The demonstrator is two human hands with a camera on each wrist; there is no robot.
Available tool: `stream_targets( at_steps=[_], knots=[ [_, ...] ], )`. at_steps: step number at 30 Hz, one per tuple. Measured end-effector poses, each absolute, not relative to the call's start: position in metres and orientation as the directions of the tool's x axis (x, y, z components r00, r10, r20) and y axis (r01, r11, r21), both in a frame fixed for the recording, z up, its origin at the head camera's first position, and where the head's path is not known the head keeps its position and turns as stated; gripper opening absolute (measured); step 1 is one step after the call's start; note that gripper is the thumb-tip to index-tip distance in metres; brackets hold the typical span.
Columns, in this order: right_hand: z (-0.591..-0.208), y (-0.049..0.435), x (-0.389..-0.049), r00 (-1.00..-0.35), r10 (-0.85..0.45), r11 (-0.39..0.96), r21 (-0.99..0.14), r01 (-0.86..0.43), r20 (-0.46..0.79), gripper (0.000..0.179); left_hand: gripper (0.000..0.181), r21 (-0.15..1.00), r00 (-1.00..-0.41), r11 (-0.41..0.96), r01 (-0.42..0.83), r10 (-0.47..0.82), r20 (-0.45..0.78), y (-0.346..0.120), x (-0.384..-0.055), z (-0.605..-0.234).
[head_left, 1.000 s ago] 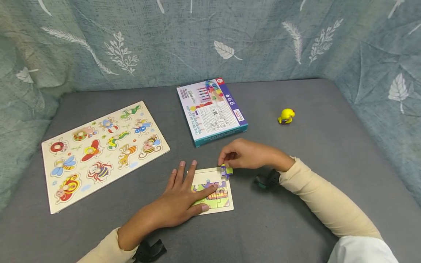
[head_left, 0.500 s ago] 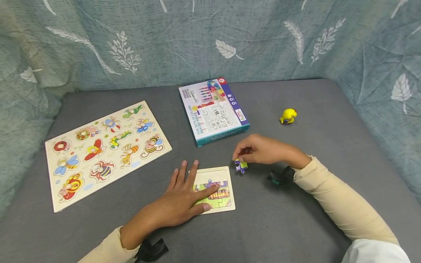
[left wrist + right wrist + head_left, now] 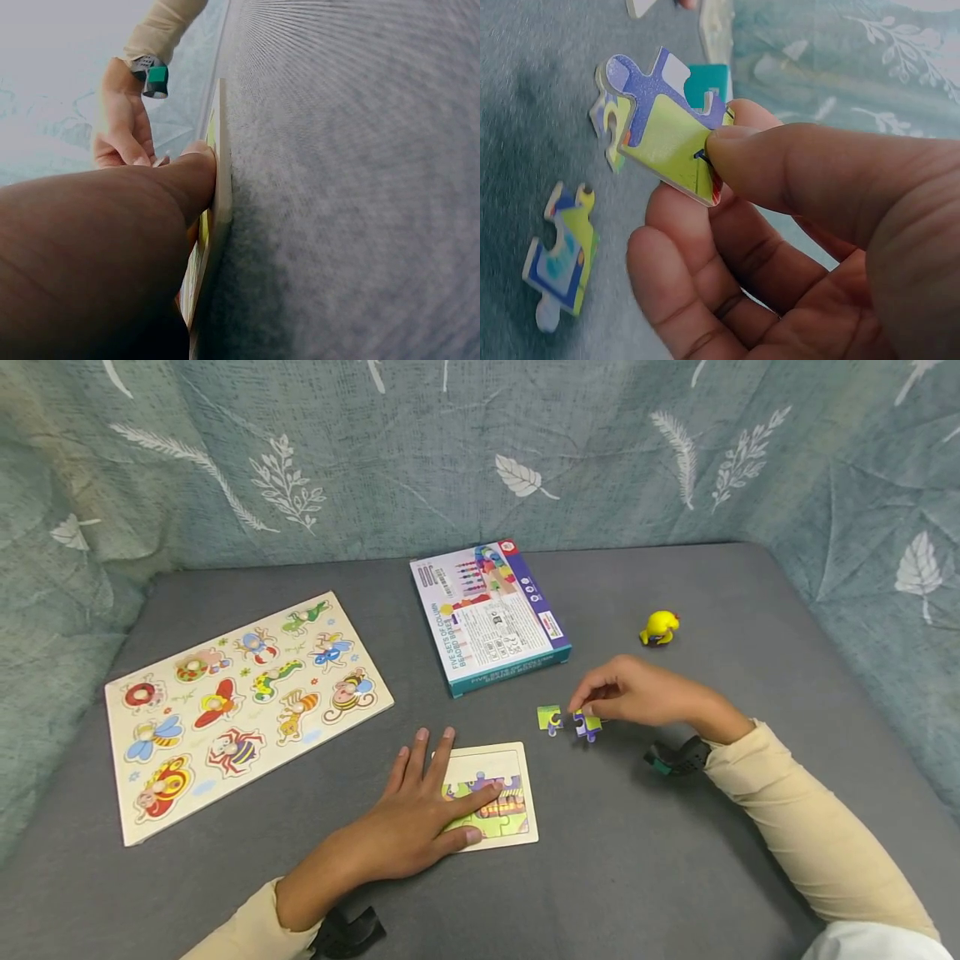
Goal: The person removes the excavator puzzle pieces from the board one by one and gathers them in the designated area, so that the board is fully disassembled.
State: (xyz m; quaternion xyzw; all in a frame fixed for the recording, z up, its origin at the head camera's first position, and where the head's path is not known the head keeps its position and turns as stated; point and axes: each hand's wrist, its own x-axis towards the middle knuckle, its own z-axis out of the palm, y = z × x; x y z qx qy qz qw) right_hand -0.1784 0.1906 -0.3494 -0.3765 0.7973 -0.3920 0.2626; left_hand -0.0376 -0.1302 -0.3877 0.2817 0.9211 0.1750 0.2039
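Note:
My left hand [image 3: 401, 827] lies spread over a small wooden puzzle tray [image 3: 498, 761], fingers straight, covering its left side. Joined jigsaw pieces [image 3: 508, 806] fill the tray's lower part, and bare wood shows above them. In the left wrist view the thumb [image 3: 196, 176] rests along the tray's edge. Right of the tray, my right hand [image 3: 641, 692] pinches a purple and yellow-green jigsaw piece [image 3: 664, 112] between thumb and fingers, above the table. A loose green piece [image 3: 549, 718] lies just left of it. Another loose piece [image 3: 566, 251] shows on the table in the right wrist view.
A large wooden insect peg puzzle [image 3: 247, 710] lies at the left. Behind the small tray is a bead-set box [image 3: 491, 618]. A yellow toy duck [image 3: 660, 627] stands at the back right. A leaf-patterned cloth [image 3: 420, 460] hangs behind the table.
My right hand has carried the jigsaw piece from the tray's top right corner out to the right, uncovering the loose green piece. My left hand has stayed on the tray.

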Motion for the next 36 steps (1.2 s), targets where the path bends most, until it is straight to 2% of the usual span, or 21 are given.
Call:
stream_targets(
  at_steps=[13,25,36],
  knots=[
    [-0.353,0.206,-0.179,-0.605,-0.786,0.437,-0.809,-0.393,-0.131,0.016,0.053,0.444,-0.761,0.79,0.423,0.576,-0.299,-0.131,-0.037,-0.387],
    [-0.353,0.224,-0.184,-0.691,-0.711,0.499,-0.787,-0.362,-0.132,0.018,0.053,0.452,-0.76,0.774,0.442,0.591,-0.269,-0.131,-0.036,-0.389],
    [-0.355,0.237,-0.19,-0.729,-0.665,0.554,-0.762,-0.337,-0.161,0.019,0.052,0.452,-0.763,0.778,0.437,0.587,-0.272,-0.131,-0.036,-0.389]
  ],
)
